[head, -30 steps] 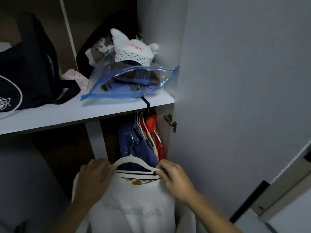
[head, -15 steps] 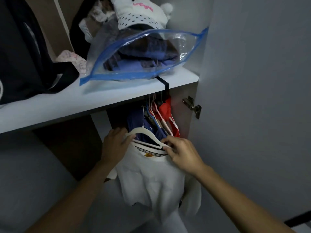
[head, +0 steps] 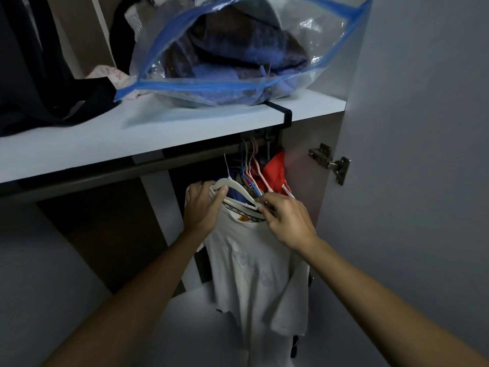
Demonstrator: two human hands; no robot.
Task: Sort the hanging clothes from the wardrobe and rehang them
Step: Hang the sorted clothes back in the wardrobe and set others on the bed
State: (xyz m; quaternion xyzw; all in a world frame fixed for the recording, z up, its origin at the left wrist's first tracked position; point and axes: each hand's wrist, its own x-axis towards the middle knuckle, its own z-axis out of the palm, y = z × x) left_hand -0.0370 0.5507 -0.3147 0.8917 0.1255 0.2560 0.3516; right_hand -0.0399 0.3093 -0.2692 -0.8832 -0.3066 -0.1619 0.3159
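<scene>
Left hand hiding hanger end

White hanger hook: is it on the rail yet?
No: the white hanger's hook tip sits below the rail, while the left hand and right hand hold its two ends.

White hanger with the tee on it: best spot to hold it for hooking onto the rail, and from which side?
Hold the white hanger by its two sloping shoulders, one grip per side from the front, as the left hand and right hand do. That leaves the thin upright hook free to go up over the rail, and the white T-shirt hangs level below.
</scene>
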